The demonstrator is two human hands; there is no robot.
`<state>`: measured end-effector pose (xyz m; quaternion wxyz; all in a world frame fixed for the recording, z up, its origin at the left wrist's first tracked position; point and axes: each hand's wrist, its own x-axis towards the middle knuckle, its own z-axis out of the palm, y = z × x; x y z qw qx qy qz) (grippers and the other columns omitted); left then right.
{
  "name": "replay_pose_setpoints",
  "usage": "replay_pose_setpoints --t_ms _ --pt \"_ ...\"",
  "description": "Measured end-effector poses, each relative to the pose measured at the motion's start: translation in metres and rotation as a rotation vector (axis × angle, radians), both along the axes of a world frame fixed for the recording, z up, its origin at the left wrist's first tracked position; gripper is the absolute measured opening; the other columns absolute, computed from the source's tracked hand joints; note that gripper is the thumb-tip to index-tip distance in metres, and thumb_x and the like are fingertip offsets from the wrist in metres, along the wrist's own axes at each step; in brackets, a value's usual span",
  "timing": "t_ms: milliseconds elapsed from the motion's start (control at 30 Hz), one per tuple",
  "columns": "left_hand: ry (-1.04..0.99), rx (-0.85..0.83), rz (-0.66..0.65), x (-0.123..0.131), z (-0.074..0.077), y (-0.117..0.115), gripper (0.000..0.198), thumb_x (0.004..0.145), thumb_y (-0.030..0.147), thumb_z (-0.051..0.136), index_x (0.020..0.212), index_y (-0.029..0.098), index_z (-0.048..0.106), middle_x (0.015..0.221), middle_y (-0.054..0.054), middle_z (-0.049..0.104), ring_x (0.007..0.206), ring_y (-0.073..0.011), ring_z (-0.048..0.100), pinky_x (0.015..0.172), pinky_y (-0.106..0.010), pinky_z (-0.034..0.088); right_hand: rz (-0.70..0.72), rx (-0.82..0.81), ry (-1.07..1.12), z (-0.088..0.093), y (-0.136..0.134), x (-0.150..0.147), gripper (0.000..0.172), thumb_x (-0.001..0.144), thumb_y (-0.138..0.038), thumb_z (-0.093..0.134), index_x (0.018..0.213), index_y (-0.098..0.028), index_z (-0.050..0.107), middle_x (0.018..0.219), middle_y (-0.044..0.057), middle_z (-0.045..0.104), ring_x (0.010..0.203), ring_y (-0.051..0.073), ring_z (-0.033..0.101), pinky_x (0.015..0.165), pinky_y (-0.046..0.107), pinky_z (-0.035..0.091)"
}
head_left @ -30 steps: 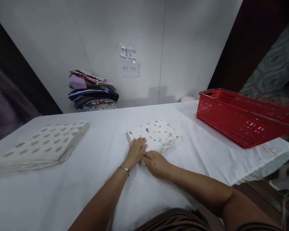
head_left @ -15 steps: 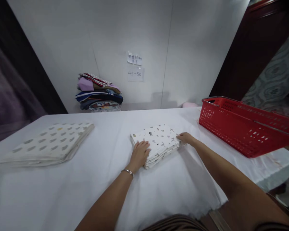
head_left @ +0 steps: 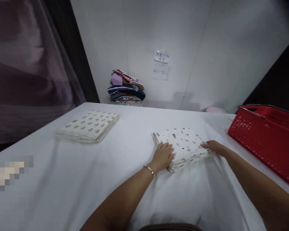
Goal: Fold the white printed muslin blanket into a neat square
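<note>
A folded white cloth with small grey, black and yellow prints lies in several layers on the white-covered table. My left hand rests on its near left corner with the fingers stretched out, a silver bracelet at the wrist. At the right edge of the same cloth, my right hand pinches the layers, thumb on top and the other fingers partly hidden. Farther left lies a second folded cloth, cream white with grey shapes and one yellow one, apart from both hands.
A red plastic basket with metal handles stands at the right. Against the wall is a stack of folded fabrics, below and left of paper signs. A purplish curtain hangs at the left. A pixelated patch hides the lower left.
The view has swung left, so everything sits farther right in the picture. Both hands keep their places on the printed cloth. The pixelated patch has appeared at lower left.
</note>
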<state>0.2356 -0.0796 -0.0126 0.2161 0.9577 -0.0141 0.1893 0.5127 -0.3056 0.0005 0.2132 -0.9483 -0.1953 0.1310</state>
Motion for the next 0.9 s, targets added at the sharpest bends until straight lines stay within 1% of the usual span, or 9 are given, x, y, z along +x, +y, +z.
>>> replay_pose_setpoints --t_ms 100,233,300,400,467,533,700,800,900 --pt "-0.016 -0.033 -0.014 0.0 0.001 -0.004 0.023 0.091 0.031 0.04 0.103 0.022 0.058 0.119 -0.004 0.057 0.124 -0.0187 0.039 0.11 -0.043 0.018 0.012 -0.084 0.036 0.0 0.0 0.01 0.048 0.064 -0.046 0.066 0.098 -0.012 0.067 0.103 0.016 0.066 0.092 0.029 0.063 0.078 0.035 0.049" --pt "-0.17 -0.199 0.019 0.006 -0.002 0.008 0.023 0.091 0.028 0.042 0.099 0.022 0.062 0.112 -0.004 0.061 0.116 -0.0174 0.047 0.105 -0.039 0.028 0.115 -0.143 -0.244 0.013 0.026 0.0 0.047 0.063 -0.036 0.064 0.104 -0.013 0.064 0.104 0.016 0.065 0.095 0.032 0.06 0.08 0.041 0.046" --pt "-0.28 -0.338 0.205 0.01 -0.003 0.023 0.021 0.088 0.024 0.045 0.099 0.02 0.063 0.11 -0.005 0.062 0.111 -0.0168 0.05 0.101 -0.036 0.034 0.219 0.0 -0.347 0.02 0.049 -0.021 0.042 0.069 -0.036 0.058 0.106 -0.016 0.063 0.109 0.013 0.063 0.096 0.028 0.06 0.082 0.038 0.046" --pt "-0.218 -0.534 0.544 0.013 -0.001 0.049 0.019 0.083 0.018 0.049 0.095 0.018 0.064 0.105 -0.005 0.064 0.097 -0.0153 0.056 0.088 -0.029 0.043 0.338 0.258 -0.204 0.026 0.091 -0.066 0.036 0.074 -0.041 0.051 0.097 -0.018 0.065 0.099 0.008 0.067 0.084 0.021 0.062 0.077 0.032 0.047" --pt "-0.039 -0.589 0.638 0.015 0.001 0.065 0.017 0.081 0.018 0.051 0.089 0.019 0.065 0.098 -0.004 0.066 0.087 -0.0139 0.059 0.079 -0.025 0.044 0.417 0.342 -0.124 0.027 0.119 -0.095 0.03 0.074 -0.043 0.05 0.085 -0.019 0.065 0.087 0.005 0.068 0.08 0.02 0.062 0.074 0.031 0.046" --pt "0.089 -0.593 0.655 0.017 0.004 0.076 0.013 0.079 0.022 0.054 0.084 0.02 0.066 0.092 -0.002 0.067 0.083 -0.0139 0.059 0.073 -0.024 0.044 0.497 0.363 -0.068 0.028 0.146 -0.119 0.028 0.076 -0.042 0.047 0.077 -0.02 0.064 0.078 0.003 0.067 0.075 0.019 0.061 0.07 0.029 0.045" --pt "0.141 -0.587 0.721 0.031 0.006 0.085 0.014 0.074 0.028 0.06 0.084 0.021 0.066 0.094 -0.003 0.067 0.086 -0.0165 0.059 0.071 -0.024 0.042 0.57 0.131 -0.227 0.028 0.193 -0.155 0.026 0.076 -0.041 0.053 0.086 -0.019 0.061 0.077 0.004 0.064 0.069 0.017 0.056 0.061 0.027 0.038" --pt "0.132 -0.579 0.756 0.036 0.002 0.087 0.017 0.075 0.027 0.058 0.09 0.023 0.065 0.096 -0.002 0.067 0.088 -0.0171 0.059 0.072 -0.025 0.041 0.571 -0.035 -0.322 0.026 0.204 -0.166 0.029 0.075 -0.042 0.056 0.093 -0.019 0.058 0.085 0.006 0.063 0.074 0.019 0.056 0.061 0.027 0.034" --pt "0.095 -0.547 0.713 0.034 -0.004 0.088 0.019 0.078 0.028 0.056 0.094 0.026 0.065 0.096 -0.001 0.068 0.09 -0.0174 0.059 0.074 -0.026 0.041 0.562 -0.074 -0.325 0.022 0.207 -0.168 0.027 0.076 -0.039 0.056 0.094 -0.019 0.056 0.085 0.007 0.062 0.076 0.02 0.056 0.061 0.026 0.033"
